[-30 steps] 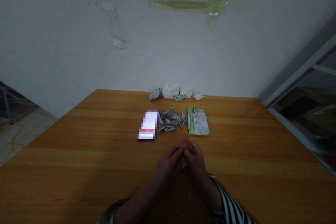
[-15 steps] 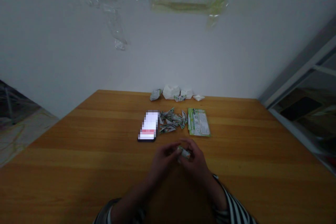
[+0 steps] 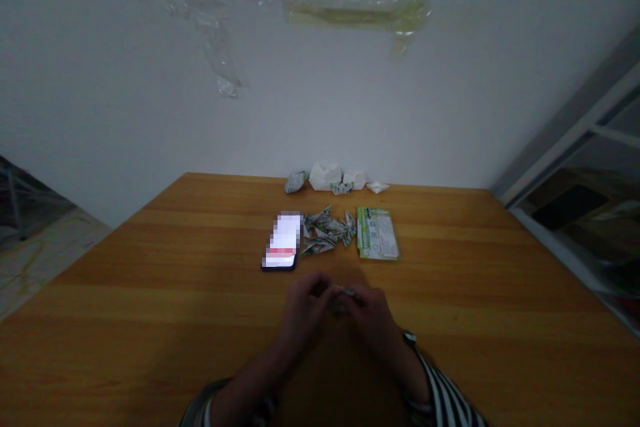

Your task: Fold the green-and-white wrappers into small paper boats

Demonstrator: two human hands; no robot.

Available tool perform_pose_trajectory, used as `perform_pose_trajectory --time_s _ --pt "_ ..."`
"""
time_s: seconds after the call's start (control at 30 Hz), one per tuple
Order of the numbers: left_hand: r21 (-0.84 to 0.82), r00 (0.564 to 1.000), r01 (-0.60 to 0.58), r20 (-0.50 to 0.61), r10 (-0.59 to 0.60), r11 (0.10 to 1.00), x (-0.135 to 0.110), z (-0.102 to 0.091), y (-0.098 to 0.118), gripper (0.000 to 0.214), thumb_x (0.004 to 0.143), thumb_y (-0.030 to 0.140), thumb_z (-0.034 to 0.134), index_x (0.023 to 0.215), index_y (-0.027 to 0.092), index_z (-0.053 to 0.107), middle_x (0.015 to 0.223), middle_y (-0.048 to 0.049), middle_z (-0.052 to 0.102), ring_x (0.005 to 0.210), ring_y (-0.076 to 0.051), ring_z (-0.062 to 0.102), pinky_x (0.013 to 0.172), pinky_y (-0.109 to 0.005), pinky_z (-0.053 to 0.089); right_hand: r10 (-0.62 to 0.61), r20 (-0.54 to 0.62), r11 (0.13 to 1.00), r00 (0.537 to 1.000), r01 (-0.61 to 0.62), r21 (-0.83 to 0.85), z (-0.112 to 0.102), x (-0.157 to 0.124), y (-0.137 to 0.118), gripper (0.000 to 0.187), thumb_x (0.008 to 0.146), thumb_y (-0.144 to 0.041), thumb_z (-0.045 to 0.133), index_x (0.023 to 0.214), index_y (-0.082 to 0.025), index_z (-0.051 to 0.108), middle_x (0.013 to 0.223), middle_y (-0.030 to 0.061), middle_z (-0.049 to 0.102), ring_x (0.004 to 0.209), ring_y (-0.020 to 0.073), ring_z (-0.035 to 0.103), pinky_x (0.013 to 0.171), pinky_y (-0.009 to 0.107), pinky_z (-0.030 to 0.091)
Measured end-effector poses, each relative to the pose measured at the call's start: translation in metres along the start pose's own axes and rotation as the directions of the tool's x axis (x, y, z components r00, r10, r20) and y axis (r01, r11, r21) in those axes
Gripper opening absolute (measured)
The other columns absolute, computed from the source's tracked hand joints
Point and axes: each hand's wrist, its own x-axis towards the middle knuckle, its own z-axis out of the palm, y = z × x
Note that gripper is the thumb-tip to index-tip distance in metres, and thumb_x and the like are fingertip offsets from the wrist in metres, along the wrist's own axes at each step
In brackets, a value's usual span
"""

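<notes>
Close together over the table (image 3: 475, 320), my left hand (image 3: 305, 310) and my right hand (image 3: 373, 317) pinch a small folded piece of printed paper (image 3: 346, 292) between thumbs and fingers. Most of the paper is hidden by the fingers, and its shape is hard to make out in the dim light. Just beyond the hands lie several folded, pointed pieces of printed paper (image 3: 327, 230). To their right is a flat stack of green and white printed sheets (image 3: 379, 235).
A phone (image 3: 283, 240) with a lit, blurred screen lies left of the folded pieces. Along the wall (image 3: 320, 100) stand white folded papers (image 3: 325, 177), a small white piece (image 3: 378, 187) and a crumpled printed paper (image 3: 295, 181). A metal-framed shelf (image 3: 585, 173) is at the right.
My right hand has turned and dropped slightly, its fingers closing over the paper. The paper shows less than before. The things on the table have stayed put.
</notes>
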Motion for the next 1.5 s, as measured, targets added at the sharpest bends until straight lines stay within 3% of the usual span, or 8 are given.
perform_pose_trajectory --time_s 0.13,0.33,0.57,0.73,0.83,1.0,1.23,1.5 --pt "0.105 0.997 -0.080 0.023 0.078 0.991 -0.003 -0.001 0.004 0.021 0.078 0.030 0.066 0.062 0.017 0.062 0.058 0.0005 0.060 0.057 -0.016 0.056 0.054 -0.024 0.042 -0.010 0.012 1.000 1.000 0.010 -0.016 0.003 0.000 0.004 0.020 0.088 -0.022 0.054 0.079 -0.019 0.072 0.072 0.0014 0.070 0.065 0.0170 0.062 0.059 0.023 0.043" --pt "0.154 0.993 -0.115 0.057 0.108 0.981 -0.006 0.005 0.004 0.025 0.082 0.029 0.061 0.061 0.017 0.056 0.056 0.0028 0.055 0.054 -0.014 0.052 0.052 -0.022 0.040 0.026 -0.080 0.998 0.996 -0.021 0.066 0.007 -0.004 0.011 0.029 0.088 -0.028 0.052 0.066 -0.015 0.065 0.057 -0.0018 0.056 0.054 0.0126 0.050 0.051 0.021 0.036" --pt "0.156 0.981 -0.079 0.187 0.050 0.985 -0.005 0.003 -0.005 0.022 0.089 0.027 0.052 0.082 0.017 0.069 0.062 -0.0009 0.066 0.054 -0.016 0.060 0.055 -0.024 0.046 0.059 -0.260 0.986 0.964 -0.015 0.168 0.002 0.001 0.014 0.033 0.090 -0.037 0.051 0.076 -0.015 0.070 0.070 0.0043 0.066 0.066 0.0179 0.060 0.059 0.025 0.046" --pt "0.151 0.977 -0.201 0.099 0.187 0.968 -0.002 -0.005 -0.003 0.018 0.085 0.024 0.056 0.082 0.017 0.073 0.079 -0.0056 0.069 0.070 -0.018 0.063 0.064 -0.026 0.049 -0.019 -0.214 0.995 0.977 0.039 0.090 -0.008 0.004 0.016 0.023 0.084 -0.033 0.062 0.095 -0.021 0.078 0.084 0.0072 0.072 0.076 0.0210 0.065 0.067 0.029 0.052" --pt "0.068 0.986 -0.154 0.071 0.149 0.986 0.000 -0.007 -0.001 0.018 0.084 0.027 0.059 0.083 0.017 0.074 0.082 -0.0051 0.068 0.067 -0.016 0.061 0.061 -0.023 0.047 0.019 -0.177 0.983 0.984 0.014 0.182 -0.011 0.004 0.016 0.023 0.084 -0.032 0.063 0.100 -0.023 0.077 0.078 0.0048 0.075 0.068 0.0190 0.067 0.064 0.029 0.054" --pt "-0.077 0.970 0.044 0.241 -0.024 0.996 0.009 -0.011 0.001 0.035 0.085 0.038 0.054 0.072 0.014 0.075 0.056 -0.0018 0.066 0.046 -0.013 0.054 0.045 -0.021 0.041 -0.005 -0.027 0.910 1.000 0.016 0.415 -0.013 0.006 0.011 0.026 0.085 -0.039 0.063 0.104 -0.025 0.075 0.092 0.0048 0.078 0.078 0.0203 0.072 0.072 0.032 0.057" --pt "-0.207 0.941 0.092 0.338 -0.017 0.974 0.011 -0.017 0.010 0.032 0.081 0.034 0.062 0.107 0.018 0.074 0.087 -0.0066 0.078 0.064 -0.017 0.064 0.059 -0.026 0.051 0.050 -0.013 0.915 0.999 -0.041 0.401 -0.027 0.010 0.011 0.029 0.081 -0.045 0.068 0.098 -0.024 0.077 0.100 0.0080 0.077 0.089 0.0247 0.072 0.080 0.036 0.056" --pt "-0.173 0.922 -0.176 0.315 0.223 0.969 0.014 -0.025 0.008 0.029 0.072 0.022 0.075 0.101 0.023 0.076 0.086 -0.0062 0.074 0.077 -0.021 0.066 0.068 -0.027 0.049 0.053 0.133 0.849 0.990 -0.115 0.516 -0.030 0.010 0.012 0.041 0.067 -0.041 0.080 0.105 -0.027 0.074 0.100 0.0055 0.077 0.086 0.0236 0.072 0.075 0.032 0.057"
